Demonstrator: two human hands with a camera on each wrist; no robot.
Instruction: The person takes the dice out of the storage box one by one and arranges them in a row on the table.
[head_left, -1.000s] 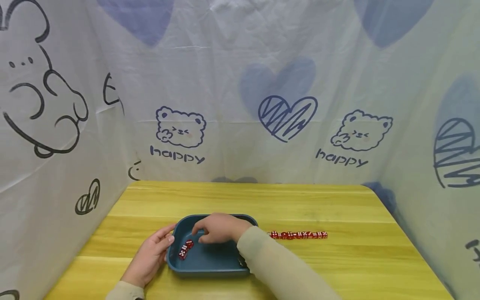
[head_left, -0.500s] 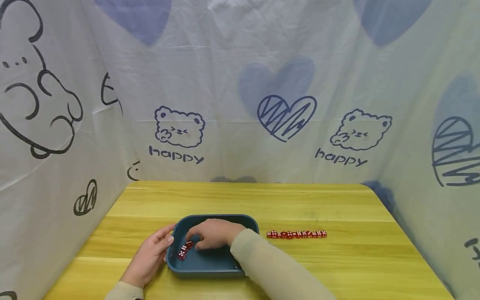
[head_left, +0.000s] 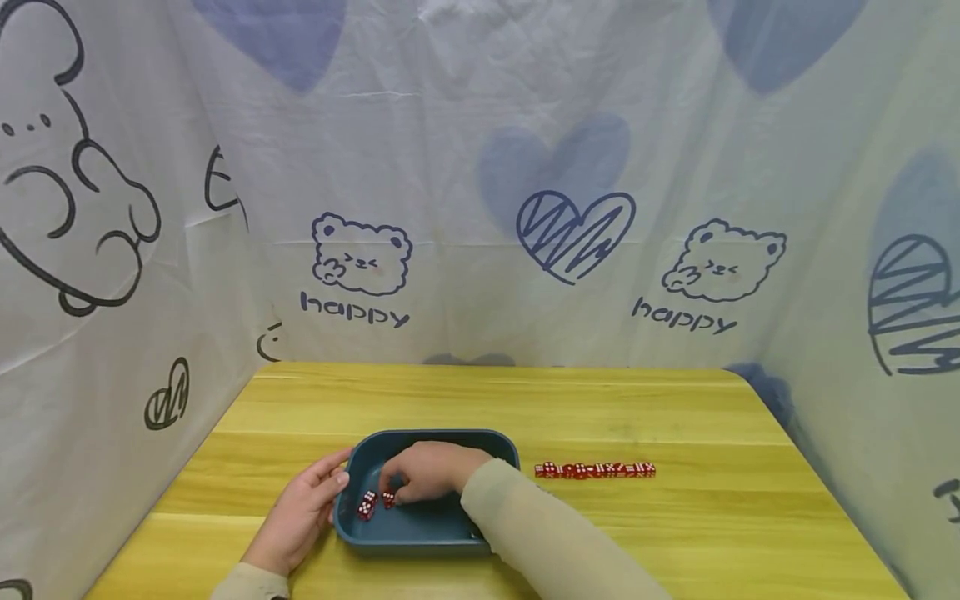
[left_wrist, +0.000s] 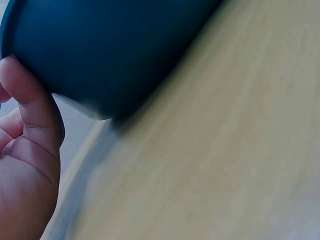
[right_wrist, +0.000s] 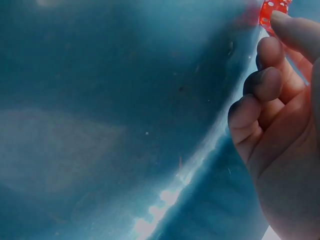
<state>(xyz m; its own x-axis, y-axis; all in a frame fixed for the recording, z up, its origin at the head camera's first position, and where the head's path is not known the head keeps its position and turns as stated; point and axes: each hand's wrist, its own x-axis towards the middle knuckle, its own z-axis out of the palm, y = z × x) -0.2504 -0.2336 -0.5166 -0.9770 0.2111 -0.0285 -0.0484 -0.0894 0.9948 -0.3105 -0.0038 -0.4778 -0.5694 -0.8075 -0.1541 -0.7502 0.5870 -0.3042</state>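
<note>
In the head view my left hand holds the left end of a dark blue rectangular tray, its thumb at the rim. The left wrist view shows that thumb against the tray's side. Inside the tray is my right hand, pinching a red die with white pips between thumb and fingertips. The same die shows at the top of the right wrist view, partly covered by the thumb, with the other fingers curled below. More red dice lie together on the tray floor, just left of the pinched one.
Right of the tray, a straight row of several red dice lies on the yellow wood-grain table. White cloth with hearts and bear drawings hangs behind the table and on both sides. The right sleeve crosses the tray's right end.
My right hand reached left to the dice, pinched one and drew it slightly right and nearer, away from the others. The left hand stays at the tray's left end.
</note>
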